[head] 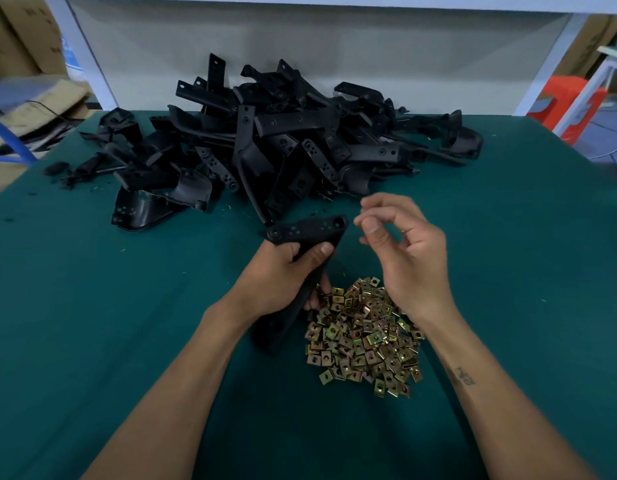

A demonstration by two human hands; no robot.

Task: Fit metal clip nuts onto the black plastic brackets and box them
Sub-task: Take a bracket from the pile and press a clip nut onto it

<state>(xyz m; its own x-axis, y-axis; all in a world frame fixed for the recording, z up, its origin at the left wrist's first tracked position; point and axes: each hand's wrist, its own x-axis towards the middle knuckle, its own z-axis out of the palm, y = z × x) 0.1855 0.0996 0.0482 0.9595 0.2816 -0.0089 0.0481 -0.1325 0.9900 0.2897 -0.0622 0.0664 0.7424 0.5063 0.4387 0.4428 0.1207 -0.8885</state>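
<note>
Two bare arms reach in from the bottom edge, and no sleeves show anywhere on them. The left hand and the right hand wear no gloves, and no watch or band sits on either wrist. The right forearm has a small dark tattoo on its inner side, a short row of marks that are too blurry to read, and the fingernails are cut short.

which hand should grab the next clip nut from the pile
Right. The right hand is free, fingers loosely curled, just above the clip nut pile. The left hand is busy gripping the bracket.
</note>
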